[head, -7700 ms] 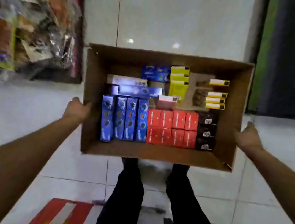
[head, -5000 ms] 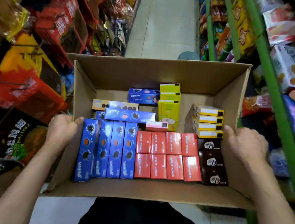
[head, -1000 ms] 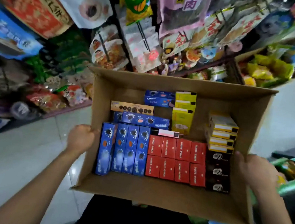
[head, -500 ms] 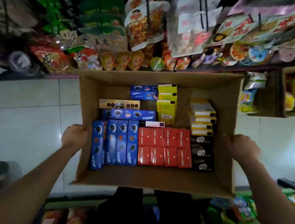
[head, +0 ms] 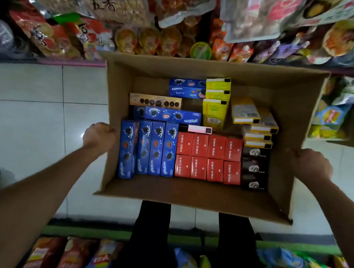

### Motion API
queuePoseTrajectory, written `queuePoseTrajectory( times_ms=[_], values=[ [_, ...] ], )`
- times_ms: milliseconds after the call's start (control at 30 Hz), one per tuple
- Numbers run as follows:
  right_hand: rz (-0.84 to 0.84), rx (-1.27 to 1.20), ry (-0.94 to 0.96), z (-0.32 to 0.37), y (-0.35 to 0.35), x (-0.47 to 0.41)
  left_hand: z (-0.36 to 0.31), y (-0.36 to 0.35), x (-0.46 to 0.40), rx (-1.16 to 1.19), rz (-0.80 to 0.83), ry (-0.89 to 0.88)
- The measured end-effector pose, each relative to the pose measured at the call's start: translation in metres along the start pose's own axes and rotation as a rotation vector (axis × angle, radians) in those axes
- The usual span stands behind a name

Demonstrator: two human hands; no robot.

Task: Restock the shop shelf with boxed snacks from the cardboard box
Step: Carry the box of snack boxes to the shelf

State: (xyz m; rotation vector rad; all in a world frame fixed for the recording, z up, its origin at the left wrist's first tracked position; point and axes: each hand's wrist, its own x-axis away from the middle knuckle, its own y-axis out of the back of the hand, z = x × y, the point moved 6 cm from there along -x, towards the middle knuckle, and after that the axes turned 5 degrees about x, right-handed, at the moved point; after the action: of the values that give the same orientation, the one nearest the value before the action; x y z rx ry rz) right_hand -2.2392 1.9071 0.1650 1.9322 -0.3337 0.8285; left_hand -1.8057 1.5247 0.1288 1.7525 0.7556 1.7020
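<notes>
Both hands, the left hand (head: 99,136) and right hand (head: 311,164), curl tightly around the side walls of the cardboard box (head: 188,193) at mid-frame. Tilting it could topple the loose yellow packs (head: 259,130) at its upper right.

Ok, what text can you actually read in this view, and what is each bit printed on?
"OREO": flat blue biscuit box at the far end of the brown cardboard box.
"五香": large bag of snacks hanging on the upper shelf.
Small red boxes: white print, too small to read.
Upright blue boxes, yellow boxes, black boxes and crisp bags below: too blurred to read.
</notes>
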Motion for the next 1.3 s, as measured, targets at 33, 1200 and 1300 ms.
queuePoseTrajectory(
  times_ms=[33, 1200, 1300],
  values=[
    [0.003, -0.008, 0.005, -0.003, -0.002, -0.012, -0.009, -0.004, -0.002, -0.001, 0.002, 0.005],
    [0.007, 0.01, 0.144, -0.047, -0.09, -0.233, -0.097, -0.192, -0.062, 0.04, 0.014, 0.104],
    [0.024, 0.004, 0.16, -0.033, -0.092, -0.233, -0.095, -0.186, -0.067, 0.014, -0.008, 0.097]
  ],
)
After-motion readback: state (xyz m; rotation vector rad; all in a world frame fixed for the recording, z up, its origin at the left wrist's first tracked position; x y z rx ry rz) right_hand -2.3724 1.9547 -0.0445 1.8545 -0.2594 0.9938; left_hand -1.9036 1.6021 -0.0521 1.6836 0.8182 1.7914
